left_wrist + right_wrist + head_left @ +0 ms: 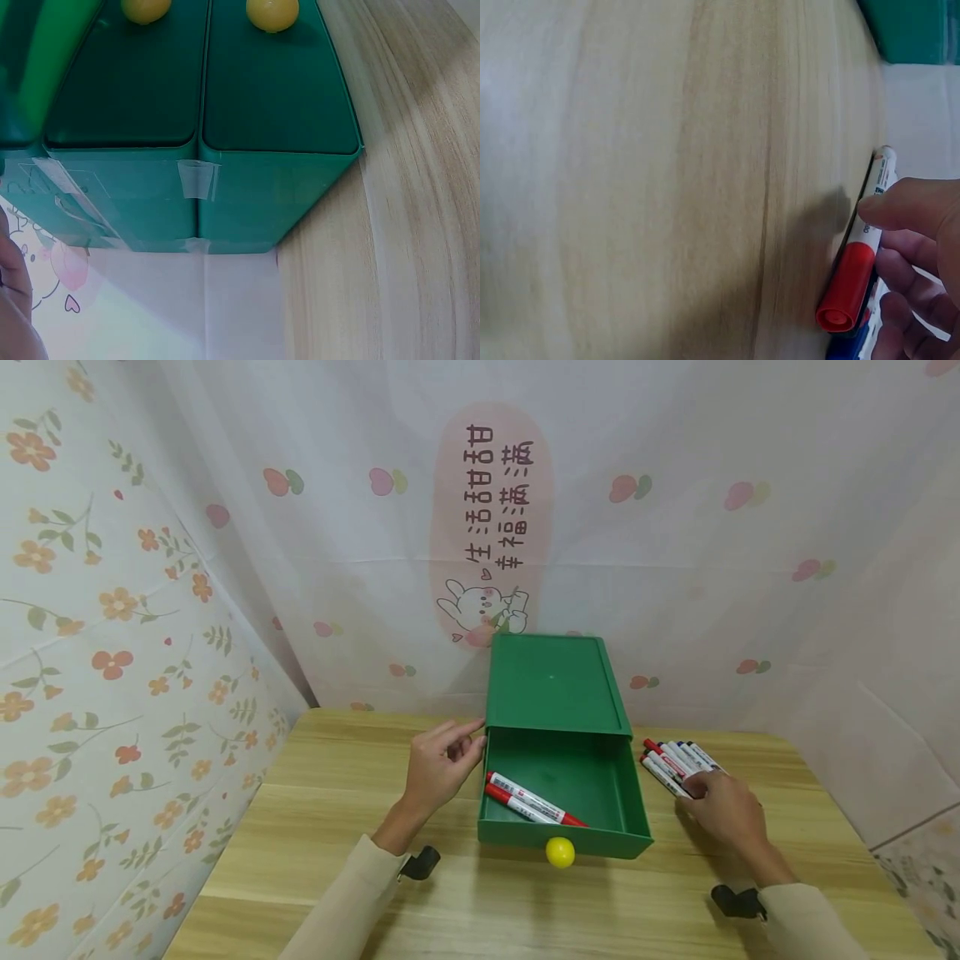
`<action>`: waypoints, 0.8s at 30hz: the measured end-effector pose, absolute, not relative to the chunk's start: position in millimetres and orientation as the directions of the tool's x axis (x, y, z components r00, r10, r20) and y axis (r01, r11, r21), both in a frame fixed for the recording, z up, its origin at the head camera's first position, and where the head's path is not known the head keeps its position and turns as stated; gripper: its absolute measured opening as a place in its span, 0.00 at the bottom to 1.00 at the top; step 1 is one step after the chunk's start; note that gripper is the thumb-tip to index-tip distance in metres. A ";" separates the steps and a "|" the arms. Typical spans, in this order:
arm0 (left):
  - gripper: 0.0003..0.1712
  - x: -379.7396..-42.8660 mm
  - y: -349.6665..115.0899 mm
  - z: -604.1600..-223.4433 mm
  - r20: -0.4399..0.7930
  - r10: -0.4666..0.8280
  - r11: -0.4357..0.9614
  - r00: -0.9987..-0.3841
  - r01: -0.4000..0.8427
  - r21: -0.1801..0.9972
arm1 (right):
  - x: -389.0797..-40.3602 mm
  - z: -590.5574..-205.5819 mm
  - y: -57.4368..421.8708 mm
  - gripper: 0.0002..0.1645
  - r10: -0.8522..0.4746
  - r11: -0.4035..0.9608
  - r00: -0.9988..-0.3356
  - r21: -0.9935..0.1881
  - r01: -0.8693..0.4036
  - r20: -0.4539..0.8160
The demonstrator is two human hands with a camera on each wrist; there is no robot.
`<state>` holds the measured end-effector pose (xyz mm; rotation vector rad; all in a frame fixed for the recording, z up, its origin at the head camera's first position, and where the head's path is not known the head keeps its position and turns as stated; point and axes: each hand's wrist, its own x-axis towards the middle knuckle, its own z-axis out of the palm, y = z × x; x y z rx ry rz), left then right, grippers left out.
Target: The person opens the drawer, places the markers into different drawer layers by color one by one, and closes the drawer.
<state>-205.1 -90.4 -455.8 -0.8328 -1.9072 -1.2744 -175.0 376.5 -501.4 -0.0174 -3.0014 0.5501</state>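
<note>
A green drawer cabinet (555, 685) stands on the table with its top drawer (600, 842) pulled out. Inside it, toward the front left, lie two red-and-white markers (525, 797). My left hand (442, 764) touches the cabinet's left side near the upper front edge with index finger and thumb; only part of this hand shows in the left wrist view. On the table to the right is a cluster of markers (667, 762). There my right hand (723, 814) pinches a red-capped marker (861, 259), thumb on its white barrel. A blue cap (846, 345) shows beneath it.
A yellow knob (560, 852) sticks out from the open drawer's front. Lower drawers (277, 90) with yellow knobs are closed, and clear tape (198, 180) joins the stacked units. Patterned curtains (360, 577) hang behind and beside the wooden table (345, 752).
</note>
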 end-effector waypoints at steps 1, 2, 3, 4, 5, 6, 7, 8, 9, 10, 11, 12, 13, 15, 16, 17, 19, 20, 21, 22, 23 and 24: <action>0.14 -205.1 -90.5 -455.9 0.818 0.134 0.314 -0.559 0.807 0.500 | -175.1 -501.8 376.2 0.17 0.030 0.936 -0.996 -0.352 -0.003 0.089; 0.14 -205.4 -90.4 -456.2 0.818 0.134 0.314 -0.559 0.807 0.500 | -175.4 -502.3 376.0 0.17 0.031 0.937 -0.995 -0.349 -0.003 0.092; 0.14 -205.2 -90.5 -456.0 0.817 0.134 0.316 -0.561 0.806 0.501 | -175.7 -502.7 375.7 0.17 0.032 0.938 -0.995 -0.347 -0.004 0.098; 0.14 -205.1 -90.6 -455.8 0.816 0.135 0.319 -0.562 0.805 0.501 | -176.3 -502.8 375.8 0.18 0.033 0.938 -0.994 -0.345 -0.005 0.102; 0.14 -205.0 -90.7 -455.6 0.815 0.136 0.321 -0.564 0.803 0.502 | -176.6 -503.3 375.7 0.18 0.034 0.939 -0.994 -0.344 -0.006 0.108; 0.14 -204.8 -90.7 -455.4 0.814 0.137 0.323 -0.565 0.802 0.503 | -177.0 -503.9 375.7 0.18 0.035 0.938 -0.993 -0.346 -0.006 0.111; 0.14 -204.8 -90.9 -455.3 0.813 0.137 0.325 -0.567 0.801 0.503 | -177.2 -504.7 375.8 0.19 0.035 0.938 -0.993 -0.346 -0.006 0.113; 0.14 -204.8 -90.9 -455.2 0.812 0.138 0.326 -0.567 0.800 0.504 | -177.5 -506.0 376.0 0.19 0.035 0.938 -0.993 -0.346 -0.006 0.114; 0.14 -204.8 -90.9 -455.3 0.811 0.138 0.326 -0.568 0.800 0.505 | -177.5 -507.3 376.3 0.19 0.035 0.937 -0.993 -0.349 -0.008 0.115; 0.14 -205.1 -90.9 -455.6 0.811 0.139 0.325 -0.569 0.799 0.505 | -177.3 -508.6 376.5 0.19 0.034 0.937 -0.993 -0.350 -0.009 0.117; 0.14 -205.2 -90.8 -455.9 0.811 0.139 0.323 -0.569 0.800 0.506 | -176.9 -510.1 376.5 0.19 0.032 0.937 -0.992 -0.350 -0.013 0.122; 0.14 -205.4 -90.7 -456.3 0.811 0.140 0.321 -0.568 0.801 0.505 | -176.6 -511.3 376.5 0.20 0.030 0.936 -0.992 -0.351 -0.015 0.124; 0.14 -205.6 -90.6 -456.7 0.811 0.140 0.321 -0.568 0.801 0.506 | -176.2 -512.3 376.6 0.20 0.029 0.936 -0.992 -0.351 -0.017 0.126; 0.14 -206.0 -90.5 -457.6 0.811 0.141 0.319 -0.568 0.802 0.506 | -175.6 -513.3 376.1 0.20 0.029 0.935 -0.991 -0.353 -0.020 0.133; 0.14 -206.1 -90.4 -457.9 0.811 0.141 0.319 -0.567 0.802 0.505 | -175.4 -513.3 375.6 0.20 0.030 0.935 -0.991 -0.353 -0.019 0.134; 0.14 -206.0 -90.2 -457.6 0.814 0.140 0.317 -0.564 0.804 0.502 | -175.2 -512.8 375.0 0.21 0.031 0.934 -0.991 -0.356 -0.018 0.132; 0.14 -205.8 -90.1 -457.3 0.818 0.137 0.316 -0.558 0.808 0.498 | -175.0 -512.1 373.8 0.21 0.033 0.933 -0.991 -0.360 -0.016 0.129; 0.14 -205.7 -90.1 -457.1 0.820 0.137 0.318 -0.555 0.809 0.495 | -175.1 -511.7 373.2 0.21 0.033 0.932 -0.991 -0.362 -0.015 0.128; 0.14 -205.6 -90.1 -456.9 0.821 0.136 0.318 -0.554 0.809 0.494 | -175.3 -511.7 372.9 0.21 0.033 0.932 -0.991 -0.363 -0.015 0.126; 0.14 -205.4 -90.1 -456.6 0.822 0.135 0.319 -0.553 0.810 0.492 | -175.3 -511.7 372.4 0.21 0.033 0.932 -0.991 -0.362 -0.015 0.127; 0.14 -205.1 -90.1 -456.2 0.823 0.134 0.320 -0.552 0.810 0.491 | -175.2 -511.8 371.9 0.21 0.033 0.932 -0.991 -0.362 -0.016 0.128; 0.14 -205.1 -90.2 -456.3 0.822 0.134 0.323 -0.554 0.808 0.492 | -175.3 -512.3 371.7 0.21 0.034 0.933 -0.991 -0.360 -0.016 0.132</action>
